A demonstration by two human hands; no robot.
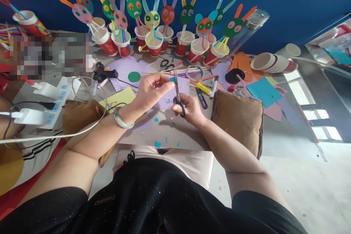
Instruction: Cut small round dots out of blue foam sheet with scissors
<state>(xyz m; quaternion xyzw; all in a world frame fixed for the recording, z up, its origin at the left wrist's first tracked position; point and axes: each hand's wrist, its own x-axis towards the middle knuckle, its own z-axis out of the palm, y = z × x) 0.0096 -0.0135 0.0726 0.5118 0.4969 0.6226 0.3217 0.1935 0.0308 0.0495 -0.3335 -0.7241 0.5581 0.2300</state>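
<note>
My left hand [157, 88] pinches a small piece of blue paper [172, 79] between thumb and fingers. In my right hand [189, 109] is a pair of scissors [177, 89], its blades pointing away from me and touching or nearly touching the blue paper. Below the hands lie a small blue paper disc [156, 119] and several blue scraps [157, 144] on the table. A green paper circle [134, 76] rests on a purple sheet [124, 65] beyond my left hand.
Red paper cups [154, 44] with rabbit-faced paper figures line the back by the blue wall. A black glue gun [102, 74] and a power strip [59, 98] are at left. To the right are a brown cushion [238, 117], a yellow cutter [203, 88] and blue paper [264, 92].
</note>
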